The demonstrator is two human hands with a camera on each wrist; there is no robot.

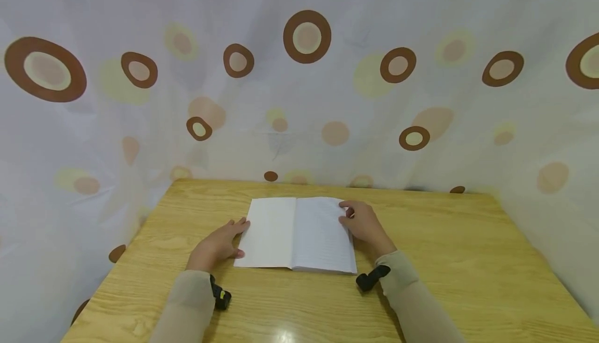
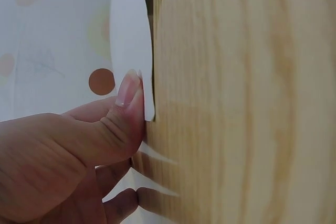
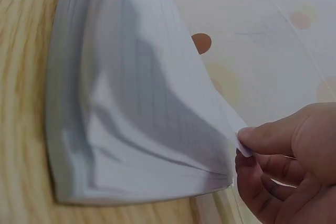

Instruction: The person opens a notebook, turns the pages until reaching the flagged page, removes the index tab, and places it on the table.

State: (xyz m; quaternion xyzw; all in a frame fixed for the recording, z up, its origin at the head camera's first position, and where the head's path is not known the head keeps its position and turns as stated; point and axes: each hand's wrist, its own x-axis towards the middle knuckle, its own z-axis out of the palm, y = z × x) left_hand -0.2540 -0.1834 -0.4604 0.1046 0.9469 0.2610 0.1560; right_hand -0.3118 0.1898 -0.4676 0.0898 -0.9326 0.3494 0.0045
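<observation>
An open notebook [image 1: 269, 234] lies on the table, a blank white leaf on its left side and ruled pages [image 1: 323, 239] on its right. My left hand [image 1: 217, 244] rests at the left edge, thumb and forefinger spread apart along it. In the left wrist view, the left thumb [image 2: 128, 95] touches the edge of the white leaf [image 2: 131, 35]. At the upper right corner, my right hand [image 1: 367, 224] pinches a notebook page. The right wrist view shows the right hand [image 3: 289, 161] holding that page's corner, with the ruled page [image 3: 152, 77] slightly raised above the stack.
The wooden table [image 1: 449, 260] extends on both sides of the notebook. A white curtain [image 1: 346, 99] with brown and beige circles hangs behind the table and along its sides. Small black devices [image 1: 372, 278] are strapped to both wrists.
</observation>
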